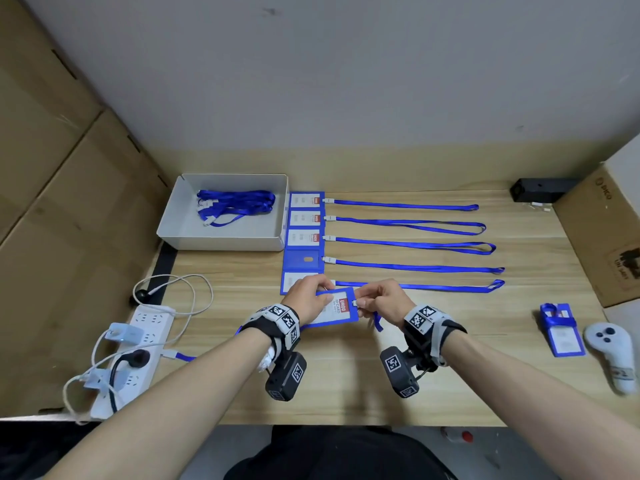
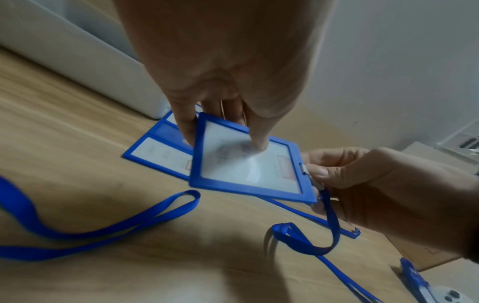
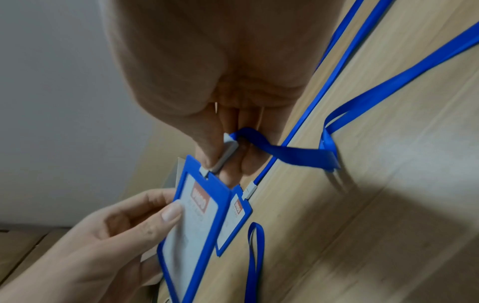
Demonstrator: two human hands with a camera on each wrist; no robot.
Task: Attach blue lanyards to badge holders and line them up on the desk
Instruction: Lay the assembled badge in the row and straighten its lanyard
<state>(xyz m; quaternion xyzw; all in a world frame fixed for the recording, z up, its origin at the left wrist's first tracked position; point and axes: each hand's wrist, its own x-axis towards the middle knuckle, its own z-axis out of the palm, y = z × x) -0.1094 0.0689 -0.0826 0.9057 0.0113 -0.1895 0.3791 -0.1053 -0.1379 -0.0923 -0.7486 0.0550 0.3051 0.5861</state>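
My left hand [image 1: 306, 299] pinches a blue badge holder [image 1: 337, 308] by its far end, thumb on its clear face [image 2: 243, 164], a little above the desk. My right hand [image 1: 379, 299] pinches the white clip [image 3: 225, 153] of a blue lanyard [image 2: 326, 229] at the slot in the holder's top edge. The lanyard's strap trails loose over the desk towards me. Behind my hands lie several finished badge holders [image 1: 304, 220] in a column, their lanyards [image 1: 408, 223] stretched to the right.
A white tray [image 1: 180, 216] holding spare lanyards [image 1: 235, 204] stands at the back left. A power strip with cables [image 1: 138, 344] lies at the left. At the right lie another badge holder [image 1: 561, 332], a white controller [image 1: 613, 351] and a cardboard box [image 1: 602, 237].
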